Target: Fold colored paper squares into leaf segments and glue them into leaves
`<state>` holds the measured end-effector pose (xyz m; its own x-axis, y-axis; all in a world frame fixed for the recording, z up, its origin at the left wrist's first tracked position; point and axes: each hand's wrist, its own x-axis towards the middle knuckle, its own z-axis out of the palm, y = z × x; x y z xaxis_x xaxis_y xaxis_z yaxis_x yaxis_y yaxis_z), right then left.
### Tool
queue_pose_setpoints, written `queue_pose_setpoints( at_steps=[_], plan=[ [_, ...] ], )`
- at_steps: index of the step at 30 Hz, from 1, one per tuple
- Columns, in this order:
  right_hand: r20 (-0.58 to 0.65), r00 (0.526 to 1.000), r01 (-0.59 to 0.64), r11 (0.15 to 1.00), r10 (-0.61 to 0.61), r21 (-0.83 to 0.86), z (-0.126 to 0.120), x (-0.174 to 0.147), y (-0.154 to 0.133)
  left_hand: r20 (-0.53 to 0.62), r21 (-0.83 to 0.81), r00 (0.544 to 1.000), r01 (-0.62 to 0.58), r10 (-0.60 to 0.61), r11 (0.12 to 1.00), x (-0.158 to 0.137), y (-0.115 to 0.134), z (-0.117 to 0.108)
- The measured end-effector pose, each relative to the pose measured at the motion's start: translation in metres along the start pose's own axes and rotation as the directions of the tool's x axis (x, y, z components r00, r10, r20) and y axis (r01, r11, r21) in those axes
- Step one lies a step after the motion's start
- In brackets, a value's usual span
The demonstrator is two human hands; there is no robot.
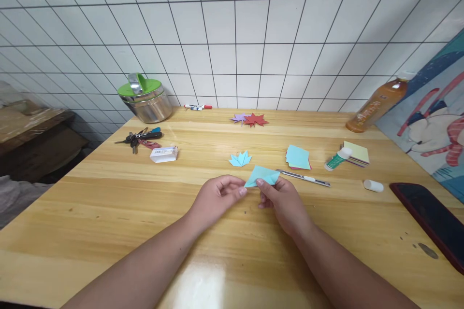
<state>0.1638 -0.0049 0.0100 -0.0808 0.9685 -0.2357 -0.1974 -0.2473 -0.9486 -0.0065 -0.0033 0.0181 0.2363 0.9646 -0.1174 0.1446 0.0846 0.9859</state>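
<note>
A folded sheet of light-blue origami paper [261,174] is held between my two hands above the wooden table. My left hand [224,193] pinches its left corner between thumb and fingertips. On the right side, my right hand [281,198] grips the paper with the thumb on top and fingers beneath. Just beyond the paper lies a folded light-blue paper leaf [239,159] with pointed tips. A slim utility knife [304,178] rests to the right of my right hand, and behind it is a small stack of blue square paper [298,157].
Along the back lie red [255,119] and purple [239,118] paper leaves and a marker [197,107]. Leftward are a steel pot [148,104], keys [139,137] and a white box [164,154]. Rightward: glue stick [338,159], cap [373,186], paper pad [356,152], bottle [379,105], phone [431,219].
</note>
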Motion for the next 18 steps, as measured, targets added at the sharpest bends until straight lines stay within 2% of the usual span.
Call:
queue_pose_setpoints(
  at_steps=[5,8,12,16,18],
  plan=[
    [0.045,0.999,-0.001,0.998,0.004,-0.062,0.004,-0.002,0.000,-0.020,0.131,0.997,-0.071,0.075,0.989,-0.004,0.001,0.003],
    [0.053,0.998,0.020,0.995,-0.015,-0.096,0.005,-0.003,-0.001,0.006,0.153,0.999,-0.044,0.043,0.987,-0.004,0.002,0.001],
    [0.049,0.998,0.037,0.993,-0.032,-0.116,0.005,-0.002,-0.002,0.061,0.011,0.997,0.056,-0.056,0.998,-0.001,0.002,-0.002],
    [-0.014,0.999,0.040,0.997,-0.041,-0.058,0.000,0.001,-0.001,0.116,-0.184,0.976,0.205,-0.186,0.961,0.002,0.001,-0.008],
    [-0.038,0.999,0.033,0.999,-0.034,-0.024,-0.002,0.002,0.000,0.114,-0.221,0.973,0.220,-0.199,0.950,0.002,0.001,-0.010]
  ],
)
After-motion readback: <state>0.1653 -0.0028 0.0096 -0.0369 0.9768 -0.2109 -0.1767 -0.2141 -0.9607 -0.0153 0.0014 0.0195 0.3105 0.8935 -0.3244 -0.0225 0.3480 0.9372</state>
